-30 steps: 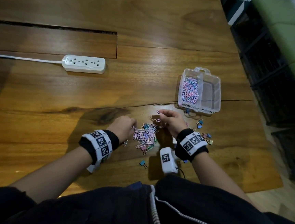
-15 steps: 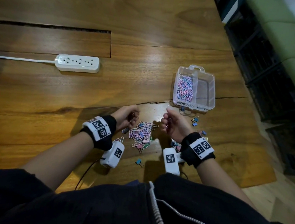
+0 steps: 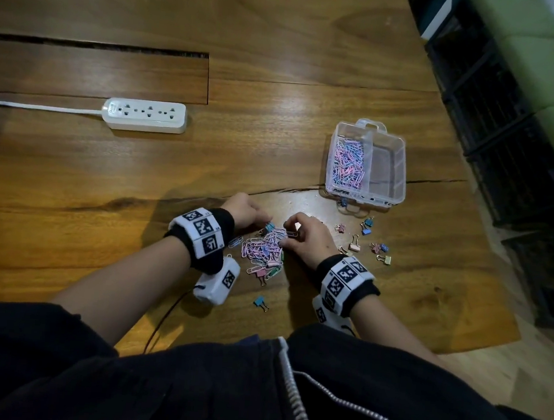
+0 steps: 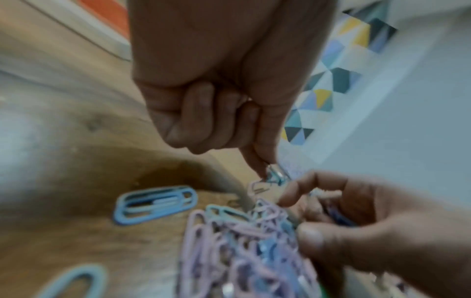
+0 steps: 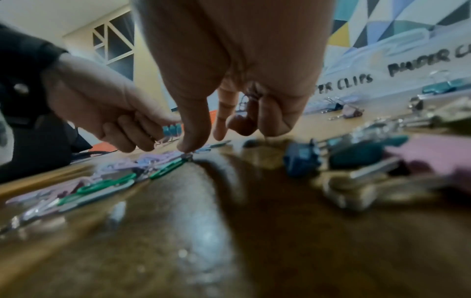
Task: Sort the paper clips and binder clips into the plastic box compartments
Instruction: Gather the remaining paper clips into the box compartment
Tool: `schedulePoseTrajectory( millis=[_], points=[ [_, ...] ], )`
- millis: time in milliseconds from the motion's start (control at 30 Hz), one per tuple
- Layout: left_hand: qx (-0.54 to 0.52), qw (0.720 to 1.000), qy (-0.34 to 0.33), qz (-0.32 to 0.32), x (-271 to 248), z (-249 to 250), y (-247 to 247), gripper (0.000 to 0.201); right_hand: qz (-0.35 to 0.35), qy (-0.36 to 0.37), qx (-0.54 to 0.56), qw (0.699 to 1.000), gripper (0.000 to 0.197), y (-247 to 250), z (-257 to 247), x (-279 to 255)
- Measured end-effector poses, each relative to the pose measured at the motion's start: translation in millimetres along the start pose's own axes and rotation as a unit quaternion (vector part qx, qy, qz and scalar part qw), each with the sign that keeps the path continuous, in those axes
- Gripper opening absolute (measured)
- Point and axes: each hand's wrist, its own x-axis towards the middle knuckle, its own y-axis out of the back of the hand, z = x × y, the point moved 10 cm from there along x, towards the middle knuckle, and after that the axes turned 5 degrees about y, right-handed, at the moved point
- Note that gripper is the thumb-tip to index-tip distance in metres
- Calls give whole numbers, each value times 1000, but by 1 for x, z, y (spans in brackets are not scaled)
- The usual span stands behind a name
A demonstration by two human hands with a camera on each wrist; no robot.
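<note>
A pile of pink, blue and green paper clips mixed with small binder clips lies on the wooden table between my hands. My left hand is at the pile's far edge. Its thumb and forefinger pinch a blue binder clip, with the other fingers curled. My right hand rests on the pile's right side, thumb tip on the clips. Its last fingers are curled over what look like paper clips. The clear plastic box stands beyond, with paper clips in its left compartment.
Loose binder clips lie scattered right of my right hand, and one blue clip lies near me. A white power strip with its cord sits at the far left. The table's edge runs close on the right, with dark crates beyond it.
Both hands were raised just above the pile half a second ago. They have come back down onto it, the left now pinching a blue binder clip.
</note>
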Motion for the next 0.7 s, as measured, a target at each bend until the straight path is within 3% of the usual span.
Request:
schedulePoseTrajectory(
  millis=[200,400,567,700],
  points=[
    [-34,991,116,-48,6,-16,-3,31,-25,13,-46,999,18,-10,-1,4],
    [-15,994,105,-29,1,-8,-1,29,-35,23,-63,997,11,-12,-1,-2],
    [-81,989,109,-54,4,-7,-6,23,23,-26,129,991,5,9,6,-6],
    [-149,988,29,-6,3,21,-1,24,36,-107,373,921,18,13,19,-11]
  ],
)
